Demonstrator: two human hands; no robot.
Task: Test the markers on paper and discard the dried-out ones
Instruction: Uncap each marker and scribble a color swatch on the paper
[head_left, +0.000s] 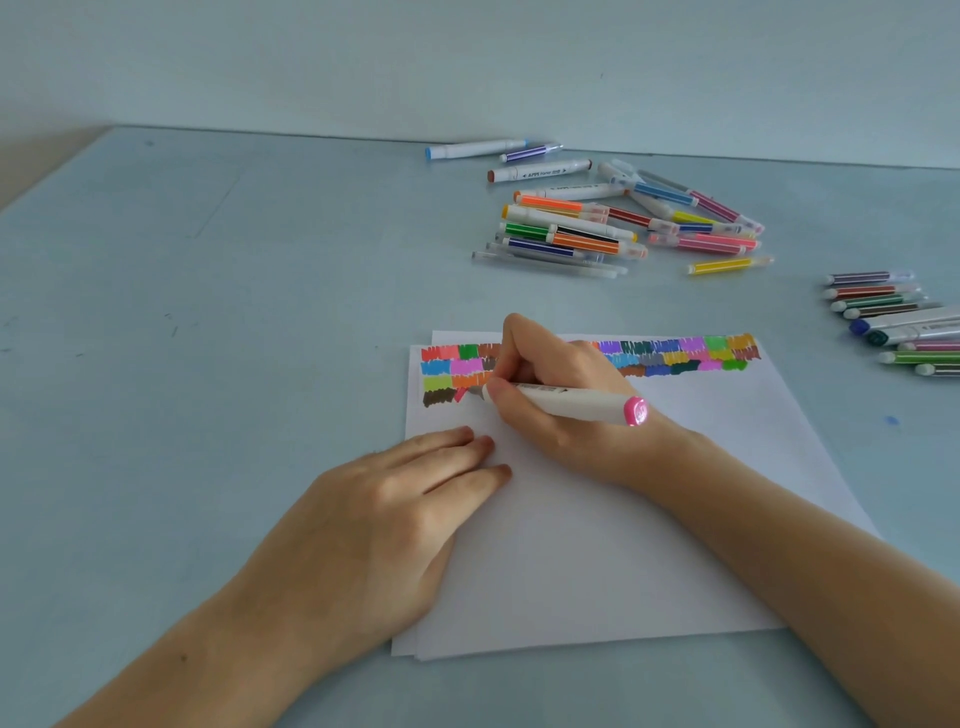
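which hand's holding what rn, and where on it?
Right hand grips the white marker with the pink end cap near its tip end, tip on the paper. Left hand holds nothing; it rests flat on the paper.

A pale blue-grey table (208, 364) fills most of the view. Its surface carries small dark scuffs and short scratches on the left side (171, 325), and faint straight lines run diagonally across the far-left area. One small blue mark (891, 420) sits on the right side of the tabletop. A plain pale wall (467, 62) rises behind the table's far edge, the two meeting along a thin dark seam. At the far left, a strip of beige surface (31, 156) shows beyond the table's corner.
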